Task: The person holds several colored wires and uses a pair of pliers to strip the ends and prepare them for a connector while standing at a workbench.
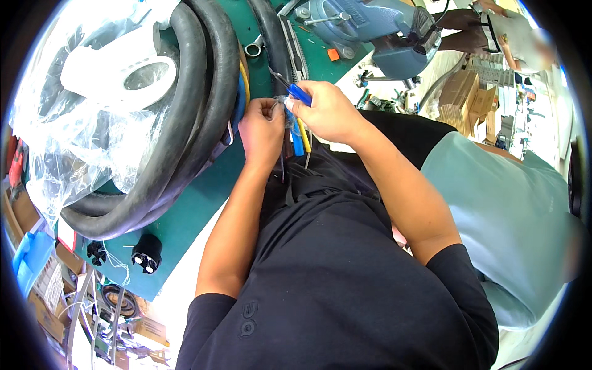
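A thick black cable (272,34) runs down the bench toward me. Its stripped end shows blue (297,143) and yellow (304,137) wires, with a brown one beside them. Clear plastic film (290,123) clings around these wires. My left hand (262,131) is closed, thumb and fingers pinching at the film and wires. In my right hand (330,111) is a blue-handled tool (300,94) with a slim metal tip pointing away to the left; its exact kind is partly hidden by the fingers. Both hands are close together over the cable end.
A large coil of black cable (185,123) with clear plastic bags and a white plastic part (117,73) fills the green bench's left. A vise (364,28), a wrench (253,47) and a utility knife (296,49) lie beyond. A person in green (493,216) is close at right.
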The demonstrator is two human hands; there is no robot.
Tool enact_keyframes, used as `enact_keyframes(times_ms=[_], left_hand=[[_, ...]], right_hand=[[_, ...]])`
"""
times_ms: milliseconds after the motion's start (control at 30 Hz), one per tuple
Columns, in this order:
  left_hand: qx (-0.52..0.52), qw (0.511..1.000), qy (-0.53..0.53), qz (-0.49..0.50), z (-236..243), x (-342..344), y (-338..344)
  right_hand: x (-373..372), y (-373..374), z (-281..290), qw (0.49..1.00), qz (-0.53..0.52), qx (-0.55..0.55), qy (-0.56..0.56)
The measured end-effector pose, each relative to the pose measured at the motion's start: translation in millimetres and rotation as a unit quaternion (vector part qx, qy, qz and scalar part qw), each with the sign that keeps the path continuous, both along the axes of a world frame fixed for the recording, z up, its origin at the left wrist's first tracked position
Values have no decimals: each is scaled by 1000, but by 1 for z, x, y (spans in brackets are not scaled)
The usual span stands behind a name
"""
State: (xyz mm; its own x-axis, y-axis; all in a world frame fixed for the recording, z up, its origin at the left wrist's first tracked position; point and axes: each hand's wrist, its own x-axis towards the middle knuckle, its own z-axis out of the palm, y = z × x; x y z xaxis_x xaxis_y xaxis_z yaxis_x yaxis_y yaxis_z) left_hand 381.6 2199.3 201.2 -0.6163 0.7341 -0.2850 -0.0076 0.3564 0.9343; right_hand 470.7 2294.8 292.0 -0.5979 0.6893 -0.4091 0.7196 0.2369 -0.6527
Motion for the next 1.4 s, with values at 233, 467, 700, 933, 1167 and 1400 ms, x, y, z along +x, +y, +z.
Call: enact_keyframes(times_ms=[233,467,700,933,1167,1400], left_hand=[[-18,999,38,-9,-6,3,4],[-41,987,-152,18,2,-1,8],[-51,969,-239,40,11,0,8],[-28,985,-163,50,9,10,2],[-24,975,-201,90,15,14,3],[-31,967,-229,102,19,14,5]], right_hand=[[-51,16,-34,993,-61,-104,9],[-58,32,-18,977,-31,-211,1],[19,22,-2,928,-241,-263,106],[62,21,-2,936,-49,-337,-86],[34,38,-13,924,118,-322,-166],[13,53,4,917,223,-242,-226]])
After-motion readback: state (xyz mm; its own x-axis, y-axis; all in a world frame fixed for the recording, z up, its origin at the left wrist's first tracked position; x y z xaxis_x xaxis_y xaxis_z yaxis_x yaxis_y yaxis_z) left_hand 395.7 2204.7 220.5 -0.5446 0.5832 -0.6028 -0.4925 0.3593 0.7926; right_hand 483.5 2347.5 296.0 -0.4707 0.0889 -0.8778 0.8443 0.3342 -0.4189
